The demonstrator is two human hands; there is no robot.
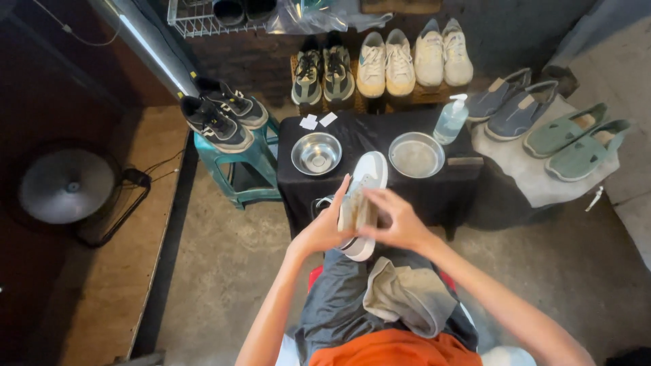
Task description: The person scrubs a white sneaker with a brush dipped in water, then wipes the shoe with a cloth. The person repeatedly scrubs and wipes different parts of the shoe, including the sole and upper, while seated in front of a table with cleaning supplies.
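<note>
Your left hand [324, 227] cups a white sneaker [363, 196] from its left side, fingers curled under and around it, the thumb pointing up along the upper. Your right hand [397, 220] is closed on a small dirty cloth [356, 211] and presses it against the sneaker's side. The sneaker is held above your lap, toe pointing away from you, just in front of the near edge of the worktop [434, 193], which is draped in black.

On the worktop stand a steel bowl [316, 153] at the left and a shallow steel pan [416, 154] at the right, the sneaker's toe lying between them in this view. A clear pump bottle [451, 120] stands behind the pan; a dark brush [465, 161] lies just beside the pan's right rim. Small white slips [317, 121] lie at the worktop's far left corner.

A grey rag [407, 298] rests on your lap. Left of the worktop, a pair of black trainers [224, 113] sits on a teal stool [244, 169]. Behind the worktop, three pairs of shoes [383, 62] are lined on a low rack. To the right, slip-ons [549, 122] lie on a grey towel. A fan [68, 185] sits at the far left.
</note>
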